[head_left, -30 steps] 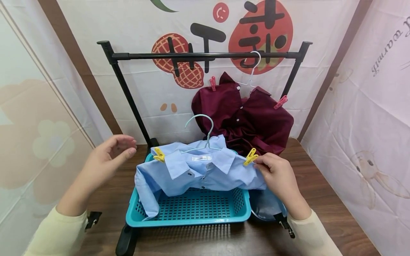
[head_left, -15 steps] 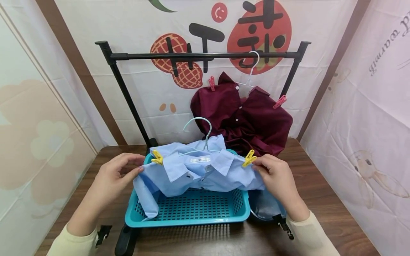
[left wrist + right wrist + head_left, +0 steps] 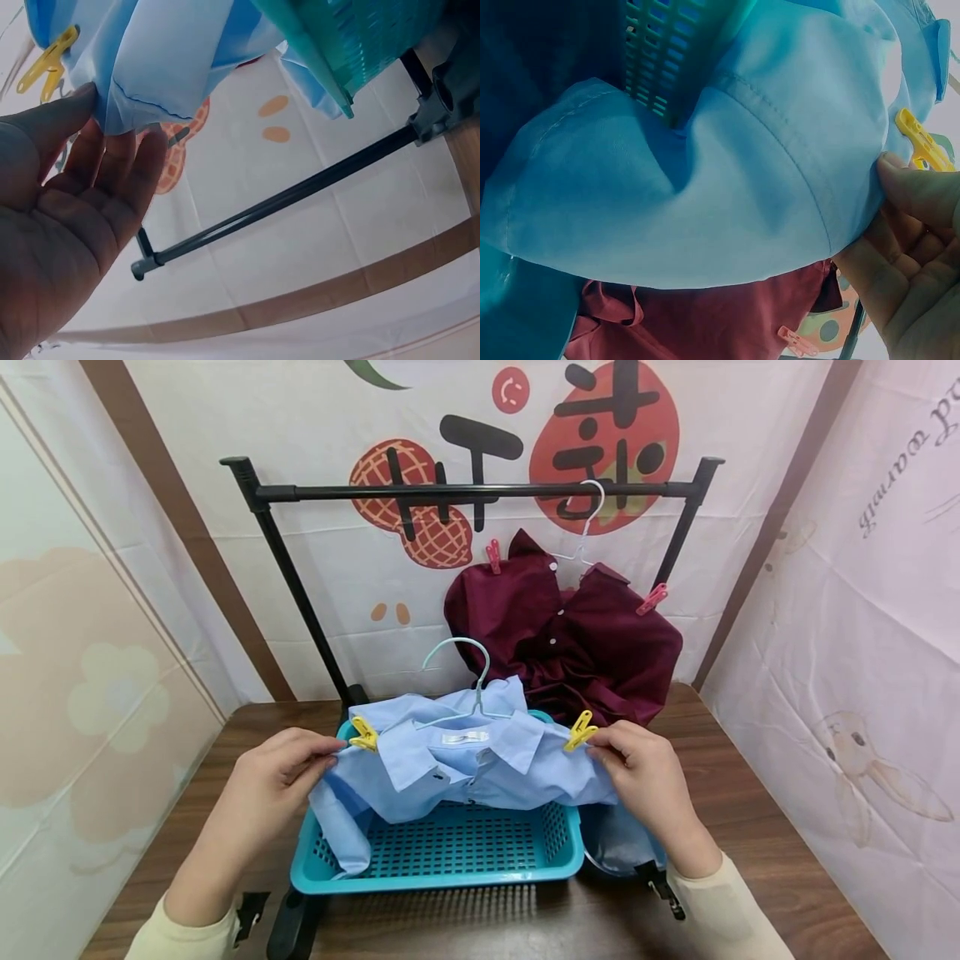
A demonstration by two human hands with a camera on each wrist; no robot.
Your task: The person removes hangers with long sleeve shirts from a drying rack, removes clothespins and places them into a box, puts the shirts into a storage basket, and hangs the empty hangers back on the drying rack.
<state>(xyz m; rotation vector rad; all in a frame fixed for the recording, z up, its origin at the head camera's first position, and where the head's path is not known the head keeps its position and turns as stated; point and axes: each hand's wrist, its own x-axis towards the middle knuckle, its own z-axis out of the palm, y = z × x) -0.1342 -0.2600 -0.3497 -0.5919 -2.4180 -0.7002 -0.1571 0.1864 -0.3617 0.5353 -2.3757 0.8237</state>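
A light blue shirt (image 3: 420, 777) with an open collar lies over the back of a teal basket (image 3: 435, 883). Inside its neck sits a pale green hanger (image 3: 480, 681), its hook pointing up. Yellow clothespins clip both shoulders, a left clothespin (image 3: 364, 735) and a right clothespin (image 3: 581, 732). My left hand (image 3: 273, 785) pinches the left shoulder just outside its clothespin; in the left wrist view the thumb (image 3: 79, 97) presses the cloth against the fingers. On the other shoulder, my right hand (image 3: 648, 785) pinches the fabric beside its clothespin, thumb (image 3: 907, 176) on top.
Behind stands a black rack (image 3: 450, 492). From its bar a maroon shirt (image 3: 570, 627) hangs on a white hanger (image 3: 592, 522), with pink clothespins (image 3: 652, 599) at its shoulders. A dark round bowl (image 3: 618, 843) sits right of the basket on the wooden table (image 3: 750, 827).
My left hand has come in from the left and taken hold of the blue shirt's left shoulder. My right hand keeps its pinch. The hanger hook has sunk slightly.
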